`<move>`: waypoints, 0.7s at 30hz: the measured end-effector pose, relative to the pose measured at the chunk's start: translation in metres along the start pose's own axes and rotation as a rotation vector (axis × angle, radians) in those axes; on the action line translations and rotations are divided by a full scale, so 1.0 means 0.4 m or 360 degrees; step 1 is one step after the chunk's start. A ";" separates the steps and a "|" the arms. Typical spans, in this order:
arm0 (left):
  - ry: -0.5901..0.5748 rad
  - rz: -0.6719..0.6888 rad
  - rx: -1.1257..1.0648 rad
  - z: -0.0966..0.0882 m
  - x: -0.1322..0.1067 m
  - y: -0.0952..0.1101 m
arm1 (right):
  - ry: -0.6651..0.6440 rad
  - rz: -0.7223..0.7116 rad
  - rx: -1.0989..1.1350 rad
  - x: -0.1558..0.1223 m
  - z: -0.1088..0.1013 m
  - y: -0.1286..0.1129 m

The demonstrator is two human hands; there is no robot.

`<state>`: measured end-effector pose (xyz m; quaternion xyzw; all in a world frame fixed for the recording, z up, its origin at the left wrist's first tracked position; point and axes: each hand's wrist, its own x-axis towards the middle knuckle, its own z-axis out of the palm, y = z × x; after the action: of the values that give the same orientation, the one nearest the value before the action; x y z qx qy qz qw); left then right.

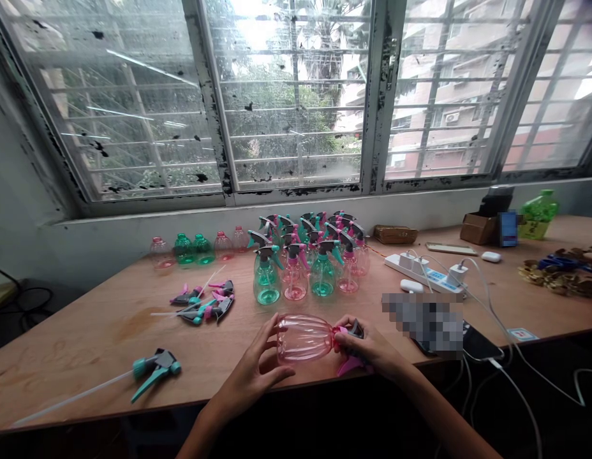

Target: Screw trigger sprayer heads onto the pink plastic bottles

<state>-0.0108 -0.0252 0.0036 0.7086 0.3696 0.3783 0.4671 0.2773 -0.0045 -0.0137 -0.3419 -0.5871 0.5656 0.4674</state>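
A clear pink spray bottle [305, 339] lies sideways between my hands above the table's front edge. My left hand [258, 362] cups its base, the thumb below and the fingers at the far side. My right hand [365, 343] is closed around the neck end, on the pink and grey spray head [356, 330]; its pink trigger [349, 364] points down. Beyond the hands stands a cluster of green and pink bottles with spray heads fitted, among them a green spray bottle [323, 274]. A loose teal and grey spray head [157, 368] with a long tube lies at front left.
Several loose spray heads [205, 303] lie in a pile at left. Open bottles, including a green bottle [184, 248], line the wall. On the right are a power strip [423, 274] with white cables, a phone [480, 343], a cardboard box [478, 228] and a white case [490, 257].
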 end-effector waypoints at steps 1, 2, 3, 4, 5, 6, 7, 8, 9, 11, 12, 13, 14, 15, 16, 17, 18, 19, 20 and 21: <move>0.0004 -0.0004 0.0020 0.000 0.000 0.001 | 0.0000 0.0000 0.0003 0.000 0.001 0.000; 0.0005 0.0002 0.0043 0.000 0.000 0.002 | 0.0001 0.0000 0.0009 0.000 0.001 -0.001; 0.0005 0.0017 0.0062 0.000 0.001 0.000 | 0.0002 0.0002 0.0016 0.000 0.002 -0.001; 0.0004 0.0040 0.0071 0.000 0.001 -0.003 | 0.0004 0.0005 0.0022 0.000 0.002 -0.002; 0.0003 0.0067 0.0071 0.000 0.002 -0.007 | 0.0004 0.0007 0.0024 -0.001 0.003 -0.003; 0.0002 0.0090 0.0067 0.000 0.003 -0.012 | 0.0007 0.0010 0.0022 -0.001 0.003 -0.004; 0.0006 0.0107 0.0063 0.000 0.004 -0.017 | 0.0009 0.0014 0.0019 -0.001 0.003 -0.005; 0.0014 0.0114 0.0060 0.000 0.005 -0.023 | 0.0009 0.0018 0.0016 -0.001 0.003 -0.005; 0.0020 0.0111 0.0053 0.000 0.006 -0.027 | 0.0008 0.0019 0.0015 -0.001 0.003 -0.006; 0.0032 0.0082 0.0023 -0.001 0.006 -0.032 | 0.0003 0.0018 0.0012 0.000 0.003 -0.005; 0.0033 0.0058 -0.0002 -0.002 0.005 -0.031 | 0.0000 0.0015 0.0009 0.000 0.002 -0.004; 0.0027 0.0032 -0.0030 -0.002 0.005 -0.029 | -0.0003 0.0012 0.0006 0.000 0.002 -0.003; 0.0017 0.0009 -0.0056 -0.003 0.004 -0.025 | -0.0004 0.0010 0.0004 0.000 0.001 -0.003; 0.0006 -0.0009 -0.0078 -0.003 0.003 -0.020 | -0.0005 0.0008 0.0003 0.000 0.001 -0.003; -0.0007 -0.0023 -0.0095 -0.004 0.002 -0.015 | -0.0004 0.0009 0.0004 0.000 0.001 -0.003; -0.0018 -0.0034 -0.0104 -0.004 0.002 -0.010 | -0.0004 0.0011 0.0003 -0.001 0.002 -0.004; -0.0024 -0.0040 -0.0103 -0.004 0.002 -0.005 | -0.0002 0.0013 0.0003 -0.001 0.002 -0.005; -0.0026 -0.0042 -0.0093 -0.003 0.002 -0.002 | -0.0001 0.0014 0.0005 -0.001 0.003 -0.006; -0.0026 -0.0039 -0.0076 -0.003 0.003 -0.001 | 0.0000 0.0013 0.0009 -0.001 0.003 -0.007; -0.0023 -0.0027 -0.0052 -0.002 0.004 -0.001 | -0.0001 0.0012 0.0016 0.000 0.003 -0.007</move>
<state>-0.0110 -0.0234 0.0036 0.7004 0.3660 0.3751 0.4845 0.2764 -0.0054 -0.0107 -0.3415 -0.5832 0.5704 0.4669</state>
